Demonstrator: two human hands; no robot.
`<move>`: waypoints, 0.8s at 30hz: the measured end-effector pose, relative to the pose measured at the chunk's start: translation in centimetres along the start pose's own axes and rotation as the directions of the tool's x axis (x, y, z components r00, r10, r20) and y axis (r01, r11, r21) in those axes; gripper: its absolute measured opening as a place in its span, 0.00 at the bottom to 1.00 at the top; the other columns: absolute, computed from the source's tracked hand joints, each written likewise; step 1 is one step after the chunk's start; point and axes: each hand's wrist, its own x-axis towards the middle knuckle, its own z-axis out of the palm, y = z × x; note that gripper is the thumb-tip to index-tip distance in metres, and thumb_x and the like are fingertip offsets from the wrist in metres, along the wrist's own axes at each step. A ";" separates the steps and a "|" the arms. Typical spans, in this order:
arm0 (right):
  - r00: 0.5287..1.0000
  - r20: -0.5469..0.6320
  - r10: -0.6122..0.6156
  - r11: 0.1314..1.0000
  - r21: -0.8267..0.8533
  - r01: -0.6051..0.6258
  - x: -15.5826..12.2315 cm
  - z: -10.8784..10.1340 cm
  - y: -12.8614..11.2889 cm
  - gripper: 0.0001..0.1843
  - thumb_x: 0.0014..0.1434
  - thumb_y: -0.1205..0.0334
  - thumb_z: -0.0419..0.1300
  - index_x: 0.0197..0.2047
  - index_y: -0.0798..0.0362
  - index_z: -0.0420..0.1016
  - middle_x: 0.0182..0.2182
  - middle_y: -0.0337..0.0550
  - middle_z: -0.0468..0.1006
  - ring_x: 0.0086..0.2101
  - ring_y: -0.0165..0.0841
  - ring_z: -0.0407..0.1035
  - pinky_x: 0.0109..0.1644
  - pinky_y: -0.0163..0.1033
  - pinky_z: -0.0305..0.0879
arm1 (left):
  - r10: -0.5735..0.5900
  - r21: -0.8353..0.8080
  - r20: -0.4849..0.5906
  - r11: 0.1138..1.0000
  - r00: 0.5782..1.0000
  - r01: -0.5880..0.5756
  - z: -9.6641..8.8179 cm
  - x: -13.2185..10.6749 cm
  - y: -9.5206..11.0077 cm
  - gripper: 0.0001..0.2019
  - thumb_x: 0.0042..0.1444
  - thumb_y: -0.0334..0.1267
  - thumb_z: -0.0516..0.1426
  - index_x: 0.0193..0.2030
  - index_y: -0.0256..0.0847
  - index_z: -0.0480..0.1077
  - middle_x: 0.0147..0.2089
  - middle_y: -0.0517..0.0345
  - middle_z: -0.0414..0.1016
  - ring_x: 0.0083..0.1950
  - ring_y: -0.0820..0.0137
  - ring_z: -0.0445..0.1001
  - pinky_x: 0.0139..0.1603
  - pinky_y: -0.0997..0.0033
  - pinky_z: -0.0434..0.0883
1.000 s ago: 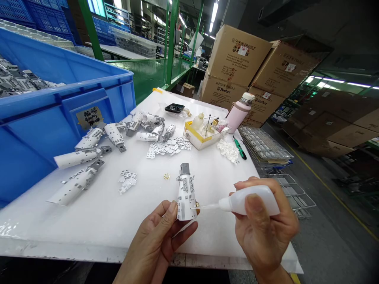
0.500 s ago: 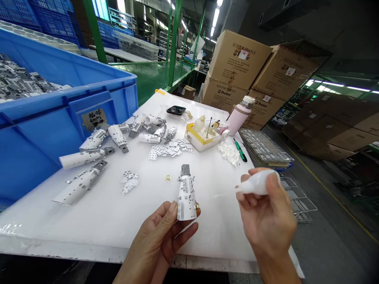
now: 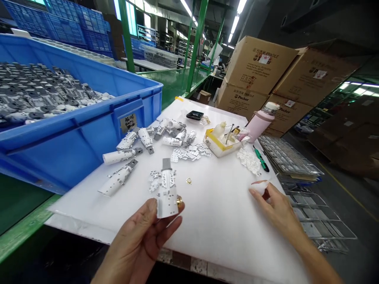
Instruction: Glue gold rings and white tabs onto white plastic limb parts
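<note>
My left hand [image 3: 142,228] is closed around the lower end of a white tapered model part [image 3: 167,193] with a grey tip, held upright above the table. A small gold piece [image 3: 179,200] shows at its right side, by my fingertips. Low over the table's right side, my right hand [image 3: 274,199] has its fingers round a small white squeeze bottle [image 3: 259,187], mostly hidden by the hand. Between the hands lies a small gold ring [image 3: 188,181]. Little white patterned pieces [image 3: 154,184] lie partly behind the held part.
A blue crate [image 3: 89,126] full of similar parts stands at the left. Several finished-looking parts [image 3: 118,179] and patterned cards [image 3: 191,152] lie on the table. Farther right are a yellow-edged tray [image 3: 222,150], crumpled tissue [image 3: 248,161], a green cutter [image 3: 261,158] and a pink flask [image 3: 260,124].
My right hand has lowered with the bottle toward the table and turned palm down. My left hand still holds the model part, now further left in view. The camera has swung left.
</note>
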 end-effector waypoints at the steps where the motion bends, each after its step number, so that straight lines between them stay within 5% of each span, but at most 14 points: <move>1: 0.999 -0.035 -0.004 0.999 -0.040 0.002 -0.3 -0.3 -0.1 0.21 0.52 0.45 0.65 0.41 0.53 0.75 0.28 0.39 0.72 0.26 0.33 0.62 0.31 0.39 0.59 | 0.024 -0.021 -0.042 0.999 0.999 -0.025 -0.7 0.0 0.4 0.06 0.56 0.37 0.61 0.34 0.36 0.79 0.44 0.47 0.82 0.49 0.57 0.79 0.51 0.63 0.78; 4: 0.940 -0.336 -0.060 0.988 -0.155 0.007 -1.6 -1.2 -1.7 0.24 0.55 0.45 0.63 0.47 0.54 0.73 0.33 0.43 0.74 0.29 0.35 0.65 0.34 0.41 0.61 | 0.134 -0.023 -0.135 0.990 0.982 -0.138 -2.5 0.1 1.6 0.05 0.57 0.35 0.61 0.36 0.39 0.79 0.46 0.50 0.82 0.52 0.56 0.78 0.50 0.63 0.77; 6: 0.882 -0.448 -0.145 0.987 -0.131 0.095 -2.3 -1.1 -4.4 0.15 0.59 0.50 0.62 0.43 0.53 0.75 0.33 0.43 0.75 0.30 0.34 0.66 0.36 0.41 0.61 | 0.214 0.021 -0.144 0.977 0.966 -0.213 -3.2 0.1 2.3 0.07 0.58 0.35 0.59 0.39 0.39 0.79 0.49 0.48 0.81 0.54 0.56 0.76 0.50 0.63 0.78; 9: 0.919 -0.133 -0.372 0.920 0.082 0.384 -2.3 1.3 -9.8 0.05 0.62 0.61 0.60 0.35 0.52 0.74 0.29 0.39 0.74 0.29 0.31 0.67 0.33 0.36 0.63 | 0.246 0.058 -0.158 0.969 0.956 -0.240 -3.2 0.0 2.9 0.07 0.58 0.36 0.60 0.41 0.40 0.79 0.48 0.50 0.81 0.53 0.55 0.77 0.47 0.66 0.79; 10: 0.889 -0.006 -0.459 0.877 0.159 0.454 -1.8 2.7 -11.6 0.05 0.63 0.64 0.59 0.35 0.53 0.74 0.28 0.39 0.74 0.29 0.31 0.67 0.32 0.35 0.63 | 0.237 0.056 -0.162 0.971 0.958 -0.231 -3.1 0.0 2.9 0.07 0.57 0.36 0.60 0.42 0.42 0.79 0.48 0.53 0.81 0.53 0.55 0.77 0.46 0.66 0.79; 14: 0.601 0.297 -0.742 0.657 0.146 0.740 0.7 9.2 -16.1 0.08 0.65 0.71 0.53 0.41 0.59 0.74 0.34 0.48 0.75 0.37 0.35 0.67 0.41 0.39 0.67 | 0.188 0.023 -0.144 0.982 0.972 -0.187 -2.8 -0.6 2.9 0.13 0.56 0.41 0.62 0.48 0.44 0.76 0.49 0.53 0.81 0.55 0.52 0.75 0.48 0.56 0.79; 16: 0.509 0.389 -0.768 0.588 0.113 0.801 1.5 11.7 -16.9 0.08 0.65 0.70 0.54 0.41 0.59 0.74 0.36 0.50 0.75 0.38 0.37 0.66 0.41 0.41 0.67 | 0.178 0.014 -0.139 0.984 0.974 -0.178 -3.1 -0.8 2.9 0.16 0.59 0.41 0.60 0.53 0.41 0.73 0.52 0.49 0.78 0.53 0.55 0.76 0.49 0.52 0.78; 20: 0.481 0.467 -0.742 0.571 0.065 0.818 1.9 14.1 -17.4 0.08 0.65 0.65 0.55 0.38 0.59 0.73 0.36 0.51 0.73 0.38 0.39 0.65 0.40 0.42 0.67 | 0.153 -0.011 -0.133 0.988 0.979 -0.156 -3.9 -0.1 2.7 0.19 0.62 0.40 0.58 0.58 0.39 0.68 0.55 0.46 0.75 0.50 0.60 0.77 0.47 0.52 0.77; 24: 0.454 0.524 -0.720 0.552 0.038 0.833 1.9 14.1 -17.7 0.09 0.66 0.69 0.51 0.38 0.59 0.72 0.36 0.52 0.72 0.37 0.38 0.65 0.39 0.41 0.66 | 0.124 -0.041 -0.125 0.991 0.984 -0.130 -4.1 1.0 2.6 0.18 0.57 0.38 0.61 0.55 0.42 0.72 0.51 0.49 0.79 0.52 0.56 0.77 0.45 0.64 0.79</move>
